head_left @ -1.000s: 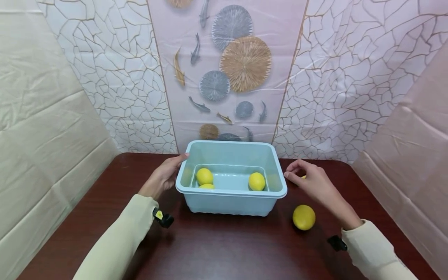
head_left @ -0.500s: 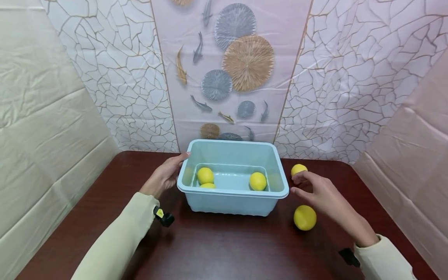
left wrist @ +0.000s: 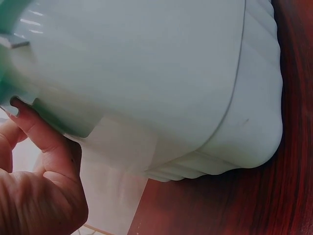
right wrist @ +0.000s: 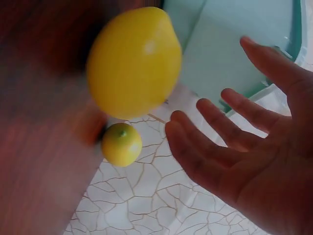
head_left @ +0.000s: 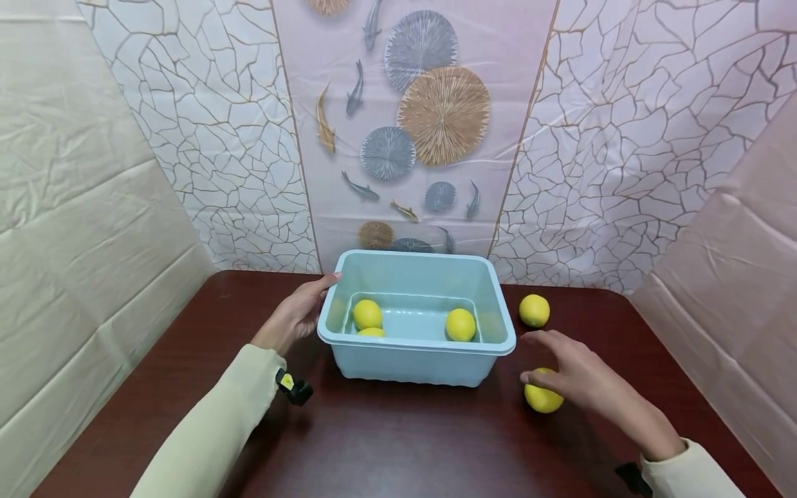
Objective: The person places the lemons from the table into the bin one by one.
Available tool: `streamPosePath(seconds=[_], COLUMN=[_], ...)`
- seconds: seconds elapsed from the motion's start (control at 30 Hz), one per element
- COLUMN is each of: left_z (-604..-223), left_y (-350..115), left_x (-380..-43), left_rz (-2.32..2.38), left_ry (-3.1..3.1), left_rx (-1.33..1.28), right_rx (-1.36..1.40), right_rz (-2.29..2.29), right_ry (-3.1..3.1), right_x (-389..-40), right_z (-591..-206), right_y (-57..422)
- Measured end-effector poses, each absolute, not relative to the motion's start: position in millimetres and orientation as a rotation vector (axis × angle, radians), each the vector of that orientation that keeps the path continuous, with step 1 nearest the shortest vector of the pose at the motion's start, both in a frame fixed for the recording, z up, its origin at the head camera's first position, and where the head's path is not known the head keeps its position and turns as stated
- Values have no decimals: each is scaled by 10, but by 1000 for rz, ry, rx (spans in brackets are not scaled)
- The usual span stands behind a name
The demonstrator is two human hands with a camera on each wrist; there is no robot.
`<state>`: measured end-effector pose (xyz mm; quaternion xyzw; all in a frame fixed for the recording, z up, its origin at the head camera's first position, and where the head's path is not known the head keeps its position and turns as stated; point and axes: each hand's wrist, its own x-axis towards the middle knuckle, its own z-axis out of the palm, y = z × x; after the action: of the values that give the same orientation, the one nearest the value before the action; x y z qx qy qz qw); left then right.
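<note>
A light blue plastic basin (head_left: 405,363) stands on the table with three lemons in it: one at the left (head_left: 367,315), one mostly hidden by the front wall (head_left: 371,332) and one at the right (head_left: 461,325). My left hand (head_left: 297,311) grips the basin's left rim, thumb over the edge. Right of the basin, my right hand (head_left: 582,370) hovers with spread fingers over the near lemon (head_left: 544,400), partly covering it. In the right wrist view this lemon (right wrist: 134,63) lies off the fingertips, and the hand holds nothing. Farther back lies another lemon (head_left: 534,311).
The dark red-brown table (head_left: 398,443) ends at a patterned back cloth (head_left: 405,138). Beige cloth walls (head_left: 75,228) rise on both sides. Each wrist wears a small black camera.
My right hand has moved back from beside the far lemon toward the near one, its fingers spreading; the far lemon now shows fully. The left hand stays on the rim.
</note>
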<state>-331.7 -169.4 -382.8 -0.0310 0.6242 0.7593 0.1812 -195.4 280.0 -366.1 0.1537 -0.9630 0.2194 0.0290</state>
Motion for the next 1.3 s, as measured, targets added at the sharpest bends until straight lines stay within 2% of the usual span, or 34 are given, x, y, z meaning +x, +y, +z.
streamPosePath(seconds=[0.6,1.3], left_z=[-3820,-3836], left_y=[-1690,-1684], left_x=[-3294,-3312], left_rz=[2143,2150], left_ry=[1772,1770], left_rx=[-114,-128], right_rx=[429,420], right_rz=[625,448], right_ry=[-3154,-3254], right_x=[-1910,-1855], right_z=[-3946,-3907], right_y=[2852,2928])
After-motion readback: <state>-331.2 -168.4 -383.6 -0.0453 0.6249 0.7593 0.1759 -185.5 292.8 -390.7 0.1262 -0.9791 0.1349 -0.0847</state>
